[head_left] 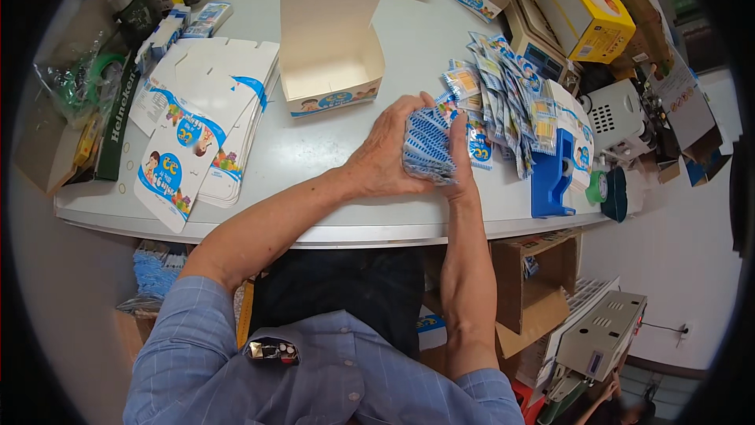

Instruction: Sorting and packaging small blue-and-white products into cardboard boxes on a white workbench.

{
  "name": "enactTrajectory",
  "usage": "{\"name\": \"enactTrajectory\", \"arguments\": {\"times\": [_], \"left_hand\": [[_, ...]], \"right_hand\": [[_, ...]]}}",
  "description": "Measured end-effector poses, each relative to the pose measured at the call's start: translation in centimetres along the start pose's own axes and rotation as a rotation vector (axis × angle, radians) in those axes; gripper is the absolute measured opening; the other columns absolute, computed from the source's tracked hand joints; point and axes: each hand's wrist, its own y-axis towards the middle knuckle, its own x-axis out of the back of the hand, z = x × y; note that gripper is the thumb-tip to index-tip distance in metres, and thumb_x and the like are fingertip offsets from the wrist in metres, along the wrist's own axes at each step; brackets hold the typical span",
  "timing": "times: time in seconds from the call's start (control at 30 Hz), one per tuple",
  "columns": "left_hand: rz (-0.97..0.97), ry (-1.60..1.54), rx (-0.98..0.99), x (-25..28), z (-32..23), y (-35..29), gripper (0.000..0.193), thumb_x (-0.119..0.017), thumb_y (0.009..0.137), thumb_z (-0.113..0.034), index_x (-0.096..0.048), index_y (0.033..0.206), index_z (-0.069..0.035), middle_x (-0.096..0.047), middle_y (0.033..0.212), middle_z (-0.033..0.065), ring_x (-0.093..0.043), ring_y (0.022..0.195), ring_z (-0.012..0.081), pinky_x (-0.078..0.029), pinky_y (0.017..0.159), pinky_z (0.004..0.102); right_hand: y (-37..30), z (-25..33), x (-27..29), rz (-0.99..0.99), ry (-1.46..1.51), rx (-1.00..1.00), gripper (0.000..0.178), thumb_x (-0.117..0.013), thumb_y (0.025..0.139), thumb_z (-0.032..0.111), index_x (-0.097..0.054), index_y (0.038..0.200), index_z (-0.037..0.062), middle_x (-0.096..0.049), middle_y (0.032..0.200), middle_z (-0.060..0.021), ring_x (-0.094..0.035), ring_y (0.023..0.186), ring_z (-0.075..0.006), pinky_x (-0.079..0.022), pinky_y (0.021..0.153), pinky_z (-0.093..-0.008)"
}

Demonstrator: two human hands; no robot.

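Observation:
Between my two hands I hold a stack of small blue-and-white sachets point(429, 148), their crimped edges lined up and facing me. My left hand point(384, 150) wraps the stack from the left, fingers curled around its far side. Along the right side of the stack presses my right hand point(462, 159), thumb pointing away from me. Just beyond and to the right lies a loose heap of similar sachets point(507, 103). An open white carton point(334, 103) with a printed front band stands upright ahead of my left hand, its lid raised and its visible inside bare.
Flat printed cartons point(185, 150) are stacked on the left of the white table point(314, 213). A blue tape dispenser point(553, 181) stands at the right, near a scale point(543, 40) and a yellow box point(594, 16). Below the right edge are an open cardboard box point(543, 275) and a grey machine point(602, 334).

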Motion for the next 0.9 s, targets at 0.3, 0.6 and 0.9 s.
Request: {"name": "enactTrajectory", "arguments": {"times": [0.3, 0.6, 0.9], "left_hand": [[-0.054, -0.275, 0.300, 1.1, -1.9, -0.5, 0.104, -0.095, 0.063, -0.023, -0.032, 0.143, -0.001, -0.060, 0.128, 0.0179, -0.063, 0.119, 0.0272, -0.051, 0.101, 0.0369], [-0.079, -0.796, 0.634, 14.0, -7.9, 2.1, 0.048, -0.080, 0.080, -0.011, -0.064, 0.124, -0.001, -0.072, 0.109, 0.0109, -0.074, 0.092, 0.0209, -0.062, 0.083, 0.0375], [0.110, -0.513, 1.055, 16.7, -2.3, 8.6, 0.033, -0.081, 0.076, -0.017, -0.070, 0.106, -0.006, -0.075, 0.097, 0.0104, -0.075, 0.082, 0.0212, -0.063, 0.074, 0.0378]], "right_hand": [[-0.1, 0.7, -0.9, 0.112, -0.030, 0.062, 0.092, -0.035, 0.100, 0.074, -0.030, 0.160, 0.0037, -0.048, 0.154, -0.0168, -0.052, 0.137, -0.0278, -0.041, 0.116, -0.0400], [5.7, 7.1, -6.9, 0.183, -1.605, 0.623, 0.054, -0.065, 0.083, 0.006, -0.062, 0.135, 0.0190, -0.069, 0.110, -0.0150, -0.068, 0.101, -0.0319, -0.054, 0.089, -0.0442], [3.9, 3.9, -8.1, 0.242, -1.986, 0.477, 0.020, -0.067, 0.081, 0.008, -0.075, 0.099, 0.0133, -0.073, 0.096, -0.0112, -0.072, 0.097, -0.0300, -0.052, 0.088, -0.0476]]}}
